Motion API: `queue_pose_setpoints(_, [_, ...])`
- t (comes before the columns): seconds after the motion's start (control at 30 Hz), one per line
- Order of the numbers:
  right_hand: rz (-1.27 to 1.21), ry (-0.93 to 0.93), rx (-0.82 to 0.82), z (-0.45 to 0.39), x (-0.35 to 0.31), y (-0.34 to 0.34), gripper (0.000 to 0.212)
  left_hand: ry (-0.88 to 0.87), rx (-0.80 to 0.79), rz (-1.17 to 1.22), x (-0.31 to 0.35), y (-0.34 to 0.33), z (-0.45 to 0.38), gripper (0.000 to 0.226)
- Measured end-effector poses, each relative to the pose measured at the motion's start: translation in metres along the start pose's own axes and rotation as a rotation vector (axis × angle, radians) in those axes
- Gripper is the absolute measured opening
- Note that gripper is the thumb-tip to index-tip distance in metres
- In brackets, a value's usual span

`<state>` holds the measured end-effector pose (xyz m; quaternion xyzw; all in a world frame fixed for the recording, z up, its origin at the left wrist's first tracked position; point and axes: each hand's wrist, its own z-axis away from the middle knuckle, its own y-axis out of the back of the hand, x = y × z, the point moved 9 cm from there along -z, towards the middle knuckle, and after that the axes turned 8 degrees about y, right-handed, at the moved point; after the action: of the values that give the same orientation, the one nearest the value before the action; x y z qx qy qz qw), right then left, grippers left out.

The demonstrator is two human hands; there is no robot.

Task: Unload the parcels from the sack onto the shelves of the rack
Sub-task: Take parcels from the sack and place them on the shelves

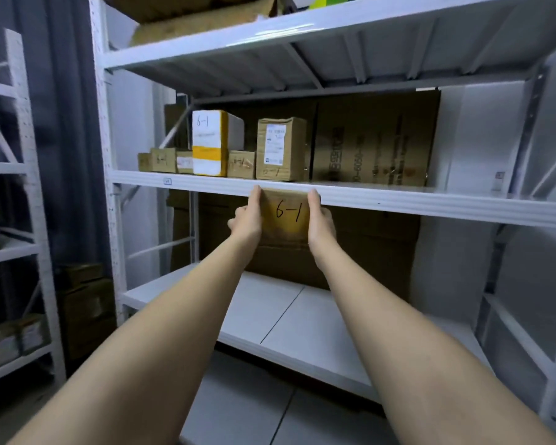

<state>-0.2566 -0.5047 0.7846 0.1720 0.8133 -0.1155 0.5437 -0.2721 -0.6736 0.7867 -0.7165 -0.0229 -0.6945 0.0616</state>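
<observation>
Parcel (pixel 286 216) marked "6-1" is up in the air between both hands, right at the front lip of the middle shelf (pixel 398 199) of the white rack (pixel 105 123). Left hand (pixel 247 216) grips its left side, right hand (pixel 320 218) grips the right, fingertips reaching the shelf edge. On that shelf there's already a row of boxes: a few small brown ones (pixel 162 159), a white and yellow one (pixel 210 142), a taller labelled brown one (pixel 280 149), and big flat cardboard (pixel 376 139) leaning at the back.
</observation>
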Motion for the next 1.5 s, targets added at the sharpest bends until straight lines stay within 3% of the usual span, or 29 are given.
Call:
queue_pose_setpoints(0.13, [-0.002,0.121,0.019,-0.015,-0.044,-0.004,0.070,-0.091,-0.080,0.037,0.040,0.000,0.001,0.108])
queue_pose_setpoints(0.27, [0.005,0.249,0.066,-0.028,-0.080,-0.002,0.066,-0.211,-0.159,0.030,0.073,-0.007,-0.015,0.068])
queue_pose_setpoints(0.4, [0.063,0.338,0.105,-0.044,-0.099,0.009,0.066,-0.270,-0.306,-0.080,0.096,-0.026,-0.025,0.058])
queue_pose_setpoints(0.57, [0.140,0.371,0.082,-0.079,-0.102,0.018,0.072,-0.327,-0.389,-0.122,0.108,-0.053,-0.042,0.027])
queue_pose_setpoints(0.73, [0.210,0.373,0.145,-0.125,-0.084,0.028,0.071,-0.328,-0.404,-0.110,0.107,-0.084,-0.082,0.027])
queue_pose_setpoints(1.0, [0.432,0.380,0.307,-0.206,-0.068,0.044,0.071,-0.386,-0.398,-0.223,0.110,-0.134,-0.158,0.058])
queue_pose_setpoints(1.2, [0.674,0.325,0.272,-0.241,-0.053,0.043,0.075,-0.334,-0.359,-0.253,0.105,-0.148,-0.207,0.075])
queue_pose_setpoints(1.5, [0.991,0.393,0.175,-0.270,-0.042,0.013,0.076,-0.354,-0.377,-0.328,0.103,-0.148,-0.262,0.023])
